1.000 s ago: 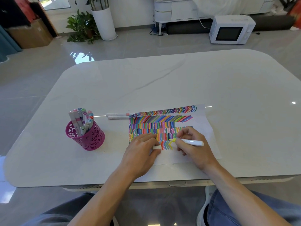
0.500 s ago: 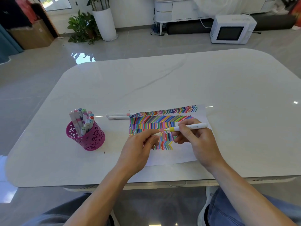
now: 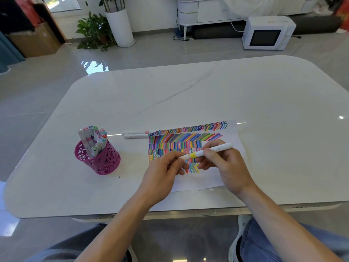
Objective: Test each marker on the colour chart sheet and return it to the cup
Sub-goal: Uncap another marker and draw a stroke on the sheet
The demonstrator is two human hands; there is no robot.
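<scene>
Your left hand (image 3: 166, 173) is up off the colour chart sheet (image 3: 207, 183) now, thumb and forefinger pinching the white cap (image 3: 184, 157) against the yellow-banded end of the marker (image 3: 214, 149). 1 second ago that hand rested on the sheet and the tip was drawing on the lowest row. Now the marker hangs tilted above the sheet's middle, clear of the paper. Your right hand (image 3: 226, 167) grips the barrel, fingers curled round it, above the sheet's right half. Is the cap fully seated? I cannot tell.

Left of the sheet and well apart, the pink cup (image 3: 100, 162) stands upright with its markers (image 3: 93, 138) inside, unchanged. At the sheet's far left corner, 2 loose markers (image 3: 136, 134) lie side by side, just where they were. The table (image 3: 188, 91) stretches on beyond the sheet, and farther still a white microwave (image 3: 268, 33) sits on the floor.
</scene>
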